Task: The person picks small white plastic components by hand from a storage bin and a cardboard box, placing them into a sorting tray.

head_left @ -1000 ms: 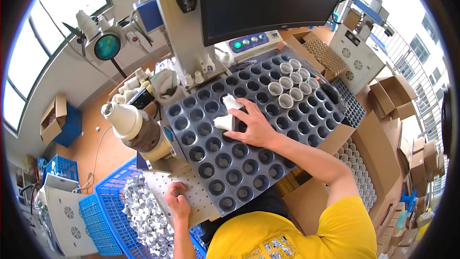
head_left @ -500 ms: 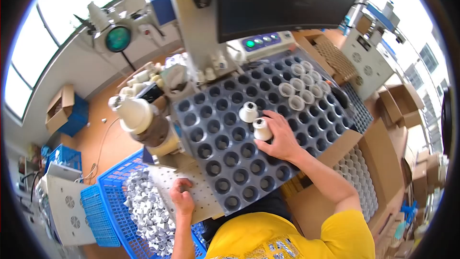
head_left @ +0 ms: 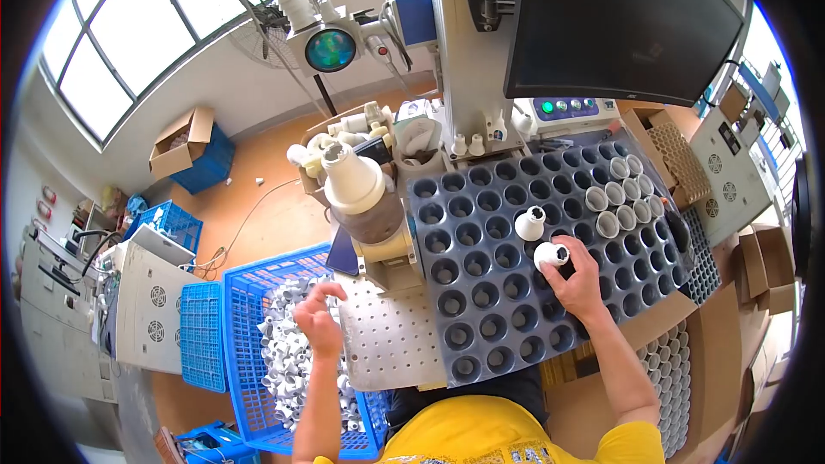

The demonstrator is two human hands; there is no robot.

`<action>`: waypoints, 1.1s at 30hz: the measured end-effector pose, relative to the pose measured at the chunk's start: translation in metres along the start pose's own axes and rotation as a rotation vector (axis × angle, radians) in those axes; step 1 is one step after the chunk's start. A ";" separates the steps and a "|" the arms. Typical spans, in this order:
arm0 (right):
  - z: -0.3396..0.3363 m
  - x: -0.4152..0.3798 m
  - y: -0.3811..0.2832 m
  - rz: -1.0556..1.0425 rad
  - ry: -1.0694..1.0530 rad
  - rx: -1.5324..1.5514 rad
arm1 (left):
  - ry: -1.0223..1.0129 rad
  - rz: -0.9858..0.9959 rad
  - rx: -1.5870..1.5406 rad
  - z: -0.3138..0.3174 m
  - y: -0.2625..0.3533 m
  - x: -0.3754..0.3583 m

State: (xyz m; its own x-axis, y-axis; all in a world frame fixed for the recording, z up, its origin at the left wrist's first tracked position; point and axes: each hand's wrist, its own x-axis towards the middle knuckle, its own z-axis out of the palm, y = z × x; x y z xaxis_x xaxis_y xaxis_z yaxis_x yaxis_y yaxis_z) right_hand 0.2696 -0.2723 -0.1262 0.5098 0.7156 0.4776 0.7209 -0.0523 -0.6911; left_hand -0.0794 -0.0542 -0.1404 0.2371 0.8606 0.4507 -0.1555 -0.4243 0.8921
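My right hand (head_left: 577, 282) is closed around a white plastic lamp-holder-like part (head_left: 550, 255), tilted with its toothed opening facing right. The part is held just above a dark tray (head_left: 481, 268) with rows of round pockets. Beside it a second part of this kind (head_left: 530, 223) stands upright on the tray. My left hand (head_left: 320, 318) has its fingers curled in, and nothing shows in them. It is over the right side of a blue basket (head_left: 230, 326) filled with small white plastic pieces (head_left: 288, 361), left of a perforated metal plate (head_left: 391, 339).
Several white cups (head_left: 626, 193) stand grouped on the tray's far right. A machine with a white cone-shaped fixture (head_left: 352, 180) rises left of the tray. Behind stand a monitor (head_left: 627, 26) and a control box with lit buttons (head_left: 567, 112). A cardboard box (head_left: 713, 361) is at the right.
The view has swung left, so things appear farther right. My left hand has moved from the perforated plate to the basket's side. My right hand has tipped its white part from upright to sideways.
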 end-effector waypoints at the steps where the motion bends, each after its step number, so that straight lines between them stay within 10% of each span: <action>1: 0.000 0.000 0.000 0.000 0.011 0.007 | 0.007 0.024 -0.006 -0.002 0.009 0.012; 15: -0.007 0.040 -0.044 0.103 0.037 0.500 | -0.051 0.398 0.069 0.041 0.099 0.153; 21: 0.029 0.111 -0.131 -0.096 -0.001 0.690 | -0.286 0.190 0.155 0.097 0.113 0.173; 26: 0.086 0.151 -0.192 -0.213 -0.148 0.623 | 0.035 0.485 0.379 0.048 0.160 0.151; 33: 0.136 0.149 -0.189 -0.281 -0.100 0.522 | 0.486 0.059 0.407 -0.112 0.031 0.056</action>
State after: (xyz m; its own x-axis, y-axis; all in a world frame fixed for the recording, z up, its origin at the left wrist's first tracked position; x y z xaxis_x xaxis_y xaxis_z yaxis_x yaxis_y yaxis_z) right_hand 0.1453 -0.0609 0.0020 0.2684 0.7160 0.6444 0.4824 0.4792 -0.7333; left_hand -0.1780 0.0121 -0.0916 -0.2379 0.8217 0.5179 0.2447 -0.4653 0.8506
